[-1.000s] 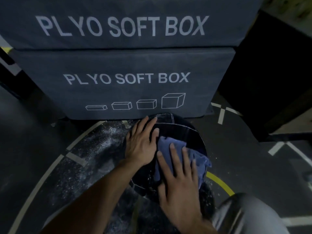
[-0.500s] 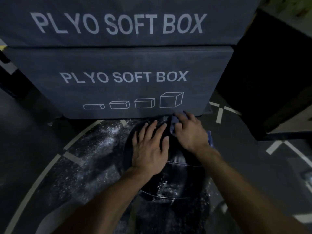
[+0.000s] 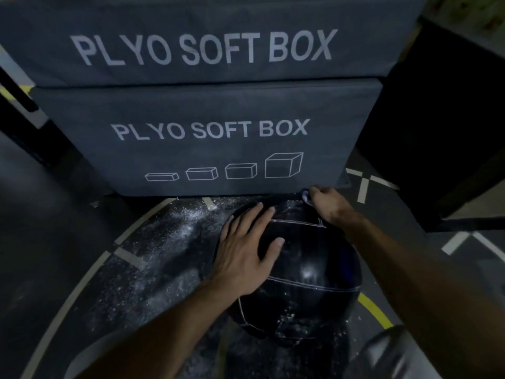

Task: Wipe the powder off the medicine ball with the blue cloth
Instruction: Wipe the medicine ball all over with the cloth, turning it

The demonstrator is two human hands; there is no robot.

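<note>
the medicine ball (image 3: 308,272), black with pale stitched seams, is lying on the floor (image 3: 82,242) just in front of the lower plyo box (image 3: 191,149), and everything else is being placed against it. the left hand (image 3: 243,255) is being pressed flat on the ball's upper left side; its fingers (image 3: 250,217) are being held straight and spread apart, with the thumb splayed toward the ball's middle, and nothing is being gripped by them. the right hand (image 3: 328,203) is being held at the ball's far upper right edge, close to the foot of the lower box. its fingers are being curled downward over the far side, and a small pale-blue corner of the blue cloth (image 3: 306,195) is being shown beside them; most of the cloth is being hidden under the hand, so the hand appears to be gripping it, though the grip itself cannot be seen in full. white powder (image 3: 289,321) is being shown as specks on the near lower part of the ball, and more is being scattered over the floor to the ball's left.

behind the ball, two dark grey boxes are being stacked. "plyo soft box" is being read in white capitals on the lower one, above a row of four outlined box drawings growing in size from left to right. the same words, larger, are being read on the upper plyo box (image 3: 202,47). a yellow line (image 3: 374,310) is being shown on the floor to the ball's lower right.
</note>
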